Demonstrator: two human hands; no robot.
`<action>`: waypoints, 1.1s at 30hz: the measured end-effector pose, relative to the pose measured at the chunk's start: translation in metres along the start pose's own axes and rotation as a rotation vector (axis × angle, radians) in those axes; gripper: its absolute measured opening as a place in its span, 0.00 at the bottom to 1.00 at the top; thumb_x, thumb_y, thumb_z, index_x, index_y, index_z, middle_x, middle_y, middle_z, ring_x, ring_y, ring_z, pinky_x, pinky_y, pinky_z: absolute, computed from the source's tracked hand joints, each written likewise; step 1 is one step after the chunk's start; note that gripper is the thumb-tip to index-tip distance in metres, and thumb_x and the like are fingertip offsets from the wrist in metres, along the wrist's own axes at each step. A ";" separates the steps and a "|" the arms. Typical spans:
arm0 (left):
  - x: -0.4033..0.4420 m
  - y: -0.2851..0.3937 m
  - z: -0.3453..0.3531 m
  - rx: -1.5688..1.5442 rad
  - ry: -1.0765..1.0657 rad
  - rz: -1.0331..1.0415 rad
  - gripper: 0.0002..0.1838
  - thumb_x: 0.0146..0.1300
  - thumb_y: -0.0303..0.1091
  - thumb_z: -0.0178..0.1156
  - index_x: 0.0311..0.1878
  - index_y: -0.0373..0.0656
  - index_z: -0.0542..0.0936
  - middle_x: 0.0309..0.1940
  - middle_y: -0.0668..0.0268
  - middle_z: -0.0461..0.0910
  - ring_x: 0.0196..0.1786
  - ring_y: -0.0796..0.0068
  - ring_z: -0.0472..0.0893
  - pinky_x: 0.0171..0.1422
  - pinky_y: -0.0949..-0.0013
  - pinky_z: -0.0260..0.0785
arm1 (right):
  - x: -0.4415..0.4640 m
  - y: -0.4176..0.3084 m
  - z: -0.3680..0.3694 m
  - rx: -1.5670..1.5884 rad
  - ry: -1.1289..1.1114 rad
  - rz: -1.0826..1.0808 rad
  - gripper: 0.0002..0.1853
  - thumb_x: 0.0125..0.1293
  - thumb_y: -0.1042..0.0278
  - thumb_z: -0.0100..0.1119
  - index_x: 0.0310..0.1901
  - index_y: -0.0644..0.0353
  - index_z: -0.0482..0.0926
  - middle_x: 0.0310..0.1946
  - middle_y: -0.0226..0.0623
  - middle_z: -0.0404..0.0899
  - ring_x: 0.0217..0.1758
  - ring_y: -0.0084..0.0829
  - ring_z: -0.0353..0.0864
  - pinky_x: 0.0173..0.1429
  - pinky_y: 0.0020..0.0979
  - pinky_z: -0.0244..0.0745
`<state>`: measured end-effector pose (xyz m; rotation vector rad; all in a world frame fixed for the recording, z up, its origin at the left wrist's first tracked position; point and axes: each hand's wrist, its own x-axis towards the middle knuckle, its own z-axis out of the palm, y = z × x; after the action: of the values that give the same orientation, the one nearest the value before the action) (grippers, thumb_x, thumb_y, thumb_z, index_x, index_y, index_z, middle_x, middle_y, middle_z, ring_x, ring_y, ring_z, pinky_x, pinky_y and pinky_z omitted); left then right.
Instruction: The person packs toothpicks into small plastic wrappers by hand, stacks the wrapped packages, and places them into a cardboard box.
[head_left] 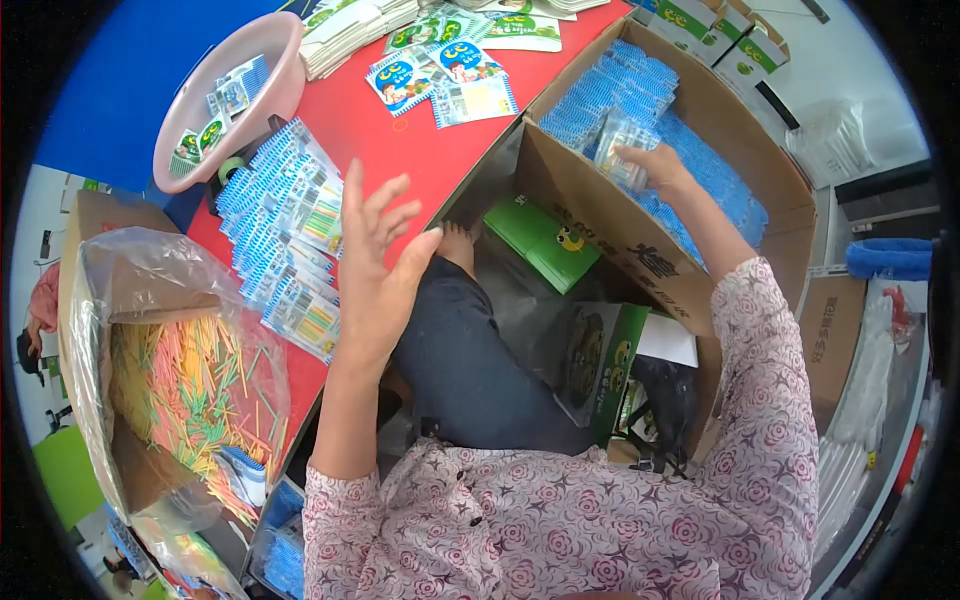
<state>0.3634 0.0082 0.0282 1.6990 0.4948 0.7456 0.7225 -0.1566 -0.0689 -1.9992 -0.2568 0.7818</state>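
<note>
My left hand (380, 260) is raised, palm up and fingers spread, with nothing in it. Just left of it, overlapping rows of small clear packets (290, 215) with blue-striped edges and coloured sticks inside lie on the red tabletop (400, 150). Over at the right, my right hand (655, 168) reaches into a big cardboard carton (600, 215), its fingers closed on a bundle of packets (624, 148). Many more blue-and-white packets (615, 95) fill the carton beneath and around it.
A pink basin (285, 60) holds a few packets at upper left. Printed packets (440, 80) lie at the table's far end. A plastic-lined box of loose coloured sticks (195, 390) stands at left. Green boxes (543, 240) sit between table and carton.
</note>
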 end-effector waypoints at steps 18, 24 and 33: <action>-0.018 -0.015 -0.006 -0.131 0.020 -0.116 0.34 0.62 0.21 0.56 0.69 0.41 0.55 0.51 0.59 0.75 0.54 0.71 0.75 0.62 0.69 0.66 | -0.014 -0.024 0.025 -0.373 0.021 0.067 0.32 0.49 0.56 0.72 0.52 0.65 0.70 0.43 0.40 0.78 0.44 0.36 0.79 0.44 0.34 0.76; -0.019 -0.018 -0.004 -0.098 -0.024 -0.142 0.28 0.64 0.21 0.52 0.68 0.37 0.58 0.51 0.58 0.75 0.54 0.72 0.75 0.61 0.71 0.65 | 0.023 0.024 0.022 -0.162 -0.110 0.043 0.35 0.46 0.58 0.73 0.54 0.65 0.69 0.43 0.41 0.78 0.45 0.37 0.78 0.48 0.32 0.73; -0.019 -0.021 -0.005 -0.061 -0.051 -0.137 0.26 0.65 0.22 0.52 0.66 0.36 0.61 0.50 0.60 0.75 0.54 0.73 0.75 0.60 0.72 0.65 | 0.045 0.032 0.032 -0.460 0.194 -0.235 0.36 0.46 0.67 0.72 0.56 0.64 0.63 0.40 0.42 0.77 0.36 0.32 0.79 0.36 0.32 0.78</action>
<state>0.3473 0.0041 0.0040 1.6065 0.5419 0.6117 0.7329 -0.1301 -0.1262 -2.3997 -0.5873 0.3964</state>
